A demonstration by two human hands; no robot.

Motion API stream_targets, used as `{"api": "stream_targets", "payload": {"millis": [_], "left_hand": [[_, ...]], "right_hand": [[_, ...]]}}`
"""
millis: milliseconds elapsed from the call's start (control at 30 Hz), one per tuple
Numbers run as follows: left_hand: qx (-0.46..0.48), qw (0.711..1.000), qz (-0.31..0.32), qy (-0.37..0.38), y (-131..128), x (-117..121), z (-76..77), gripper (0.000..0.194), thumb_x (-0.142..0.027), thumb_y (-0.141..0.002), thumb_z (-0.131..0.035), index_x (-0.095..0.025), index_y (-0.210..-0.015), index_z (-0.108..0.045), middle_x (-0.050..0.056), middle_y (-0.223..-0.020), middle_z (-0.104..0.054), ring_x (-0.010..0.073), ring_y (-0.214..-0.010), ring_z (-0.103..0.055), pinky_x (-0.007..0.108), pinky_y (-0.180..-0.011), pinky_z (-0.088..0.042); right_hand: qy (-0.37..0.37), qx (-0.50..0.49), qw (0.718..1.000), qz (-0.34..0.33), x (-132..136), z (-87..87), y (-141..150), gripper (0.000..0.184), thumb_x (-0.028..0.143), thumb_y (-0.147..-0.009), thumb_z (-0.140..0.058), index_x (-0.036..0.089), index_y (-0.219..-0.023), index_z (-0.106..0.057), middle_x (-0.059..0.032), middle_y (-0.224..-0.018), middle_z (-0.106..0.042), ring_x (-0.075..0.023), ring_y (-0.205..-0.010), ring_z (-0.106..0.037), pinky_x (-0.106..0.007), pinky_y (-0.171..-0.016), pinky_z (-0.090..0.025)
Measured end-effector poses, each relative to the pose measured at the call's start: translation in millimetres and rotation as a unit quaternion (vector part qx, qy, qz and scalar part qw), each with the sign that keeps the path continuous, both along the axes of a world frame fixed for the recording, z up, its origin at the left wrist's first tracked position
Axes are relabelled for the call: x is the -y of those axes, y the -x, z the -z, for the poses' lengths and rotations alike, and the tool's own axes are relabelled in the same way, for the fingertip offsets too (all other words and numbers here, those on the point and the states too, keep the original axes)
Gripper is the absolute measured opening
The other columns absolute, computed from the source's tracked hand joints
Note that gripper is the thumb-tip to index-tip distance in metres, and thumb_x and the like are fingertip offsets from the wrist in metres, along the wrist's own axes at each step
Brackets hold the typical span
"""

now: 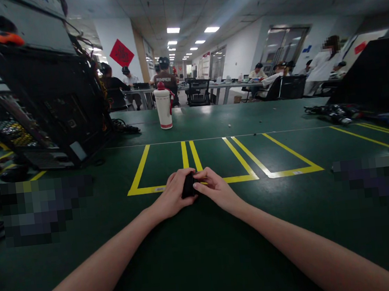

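Note:
A small black object (pixel 187 187) with a blocky shape is between my two hands, just above or on the green tabletop (pixel 199 256); its exact kind does not show. My left hand (pixel 175 193) wraps round it from the left, fingers over the top and thumb below. From the right, my right hand (pixel 216 187) pinches at its right side with thumb and fingertips. Part of the object is covered by my fingers. Yellow tape lines (pixel 143 190) run on the table right behind both hands.
An open computer case (pixel 47 105) stands at the left, with cables (pixel 125 126) beside it. A white cup with a red lid (pixel 164 109) stands farther back. Cables (pixel 335 113) and a dark panel (pixel 378 75) are at the right. Several people sit at tables beyond.

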State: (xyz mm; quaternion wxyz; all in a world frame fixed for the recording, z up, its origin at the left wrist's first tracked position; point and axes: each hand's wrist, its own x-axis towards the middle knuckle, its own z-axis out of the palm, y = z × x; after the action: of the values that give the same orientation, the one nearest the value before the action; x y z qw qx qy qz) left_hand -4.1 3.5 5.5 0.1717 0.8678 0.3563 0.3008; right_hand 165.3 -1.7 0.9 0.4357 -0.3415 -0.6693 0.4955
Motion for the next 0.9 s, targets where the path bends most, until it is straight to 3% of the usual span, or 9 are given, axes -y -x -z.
{"api": "stream_targets", "payload": {"millis": [300, 700, 900], "left_hand": [[0.002, 1.000, -0.005, -0.006, -0.9, -2.0, 3.1, 0.060, -0.017, -0.069, -0.060, -0.023, -0.119, -0.027, 0.006, -0.114, -0.041, 0.0225, -0.108, -0.039, 0.043, -0.097, -0.029], [-0.003, 1.000, 0.002, 0.012, 0.9, 2.3, -4.8, 0.057, -0.019, -0.071, -0.058, -0.024, -0.119, -0.027, 0.005, -0.117, -0.040, 0.0233, -0.110, -0.039, 0.044, -0.097, -0.029], [0.003, 1.000, 0.000, 0.009, 0.5, 1.1, -2.0, 0.059, -0.018, -0.070, -0.059, -0.025, -0.119, -0.027, 0.005, -0.116, -0.041, 0.0229, -0.110, -0.040, 0.044, -0.098, -0.029]], "right_hand": [[-0.002, 0.028, 0.999, 0.016, -1.4, -0.4, 0.1, 0.021, 0.023, -0.077, -0.052, 0.022, -0.097, -0.046, -0.0022, -0.103, -0.047, -0.0169, -0.102, -0.048, -0.037, -0.087, -0.043], [-0.004, 0.018, 1.000, 0.001, -0.6, 2.6, -0.3, 0.013, 0.025, -0.079, -0.049, 0.022, -0.092, -0.048, -0.0014, -0.101, -0.048, -0.0172, -0.099, -0.050, -0.035, -0.081, -0.047], [0.007, 0.032, 0.999, 0.017, -1.0, -0.4, 0.4, 0.023, 0.025, -0.078, -0.050, 0.023, -0.100, -0.046, -0.0022, -0.105, -0.048, -0.0174, -0.101, -0.049, -0.038, -0.086, -0.043]]}}
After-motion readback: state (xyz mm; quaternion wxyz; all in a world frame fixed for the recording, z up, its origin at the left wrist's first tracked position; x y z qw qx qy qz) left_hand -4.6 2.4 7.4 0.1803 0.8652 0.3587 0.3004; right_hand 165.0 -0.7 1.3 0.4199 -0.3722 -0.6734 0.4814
